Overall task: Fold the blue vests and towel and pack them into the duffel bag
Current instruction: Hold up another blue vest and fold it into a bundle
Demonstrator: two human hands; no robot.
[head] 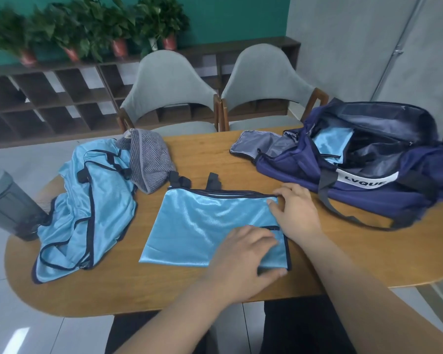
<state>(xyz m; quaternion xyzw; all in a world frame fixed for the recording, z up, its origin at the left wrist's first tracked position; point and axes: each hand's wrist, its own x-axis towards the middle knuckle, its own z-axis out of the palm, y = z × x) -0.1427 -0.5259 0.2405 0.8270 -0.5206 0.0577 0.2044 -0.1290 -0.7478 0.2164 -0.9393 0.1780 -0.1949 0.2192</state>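
Left hand [243,254], right hand [296,210] grip one folded vest [200,226]; one towel [149,159].

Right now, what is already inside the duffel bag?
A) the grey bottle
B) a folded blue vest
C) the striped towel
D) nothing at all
B: a folded vest shows inside the open bag, while the towel and the bottle sit on the table.
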